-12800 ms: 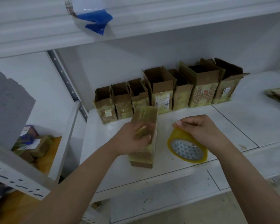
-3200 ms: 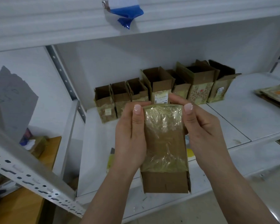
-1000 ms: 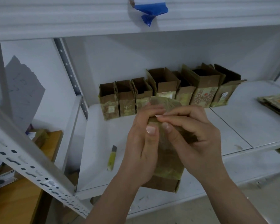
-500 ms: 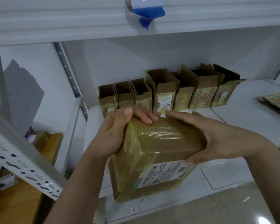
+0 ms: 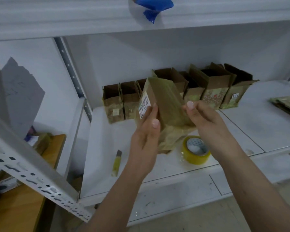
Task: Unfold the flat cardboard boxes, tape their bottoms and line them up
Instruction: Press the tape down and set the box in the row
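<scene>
On the white metal shelf (image 5: 174, 166) a row of open boxes (image 5: 213, 94) lines the back wall, and here the left hand (image 5: 145, 131) grips the taped box (image 5: 164, 104) aloft, right hand (image 5: 203, 116) pinching its edge — one careless swing could topple that row.

Third box (image 5: 141, 84) in row mostly hidden behind held box (image 5: 164, 104). Held box's lower end covered by left hand (image 5: 145, 139) and crumpled tape. Label (image 5: 144, 104) print too small to read. Far side of tape roll (image 5: 195, 149) cut by right hand (image 5: 206, 121). Flat stack (image 5: 288, 104) cut off at right edge. Blue-and-white item (image 5: 151, 7) cut off at top edge. Clutter (image 5: 38, 139) on lower left too blurred to identify. Both forearms run out of bottom edge.
</scene>
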{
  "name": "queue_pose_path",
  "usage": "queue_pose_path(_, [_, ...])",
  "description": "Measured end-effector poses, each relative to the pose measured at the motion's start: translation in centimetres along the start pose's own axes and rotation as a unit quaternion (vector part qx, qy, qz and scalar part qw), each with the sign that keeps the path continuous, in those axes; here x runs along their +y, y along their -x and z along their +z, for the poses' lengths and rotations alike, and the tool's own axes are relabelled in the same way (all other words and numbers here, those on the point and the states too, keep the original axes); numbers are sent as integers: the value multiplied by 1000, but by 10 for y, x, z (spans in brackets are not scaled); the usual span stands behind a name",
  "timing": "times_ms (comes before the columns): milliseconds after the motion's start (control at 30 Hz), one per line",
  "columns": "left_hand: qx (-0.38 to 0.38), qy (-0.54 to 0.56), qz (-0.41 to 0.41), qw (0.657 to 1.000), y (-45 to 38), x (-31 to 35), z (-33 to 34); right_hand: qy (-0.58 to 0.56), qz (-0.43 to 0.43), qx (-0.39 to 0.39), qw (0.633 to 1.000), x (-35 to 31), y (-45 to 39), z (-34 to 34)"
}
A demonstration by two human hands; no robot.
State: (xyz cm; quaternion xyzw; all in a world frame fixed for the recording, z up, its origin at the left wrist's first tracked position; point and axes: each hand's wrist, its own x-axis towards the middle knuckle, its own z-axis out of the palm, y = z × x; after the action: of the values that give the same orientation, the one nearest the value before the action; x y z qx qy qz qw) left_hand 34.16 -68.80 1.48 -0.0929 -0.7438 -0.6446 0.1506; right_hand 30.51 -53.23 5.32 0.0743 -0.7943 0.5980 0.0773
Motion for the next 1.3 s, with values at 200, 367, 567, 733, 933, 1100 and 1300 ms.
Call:
queue_pose_path(200, [15, 62, -50, 997, -8, 6, -11, -28, -63, -19, 997, 2, 8, 7])
queue_pose_path(367, [41, 43, -20, 998, -10, 15, -10, -1, -86, 2, 996, 5, 11, 14])
queue_pose_path(567, [89, -65, 9, 994, -9, 9, -9, 44, -109, 52, 992, 5, 17, 23])
queue_pose_path(733, [149, -91, 37, 984, -9, 3, -7, 44, -123, 76, 989, 4, 21, 27])
queue_pose_path(933, [128, -168, 40, 977, -8, 8, -6, 45, -125, 97, 986, 2, 22, 27])
queue_pose_path(1100, [111, -173, 53, 977, -6, 13, -6, 60, -126, 97, 986, -3, 25, 27])
queue_pose_path(1300, [64, -18, 12, 998, -6, 19, -13, 44, -119, 86, 988, -15, 21, 12])
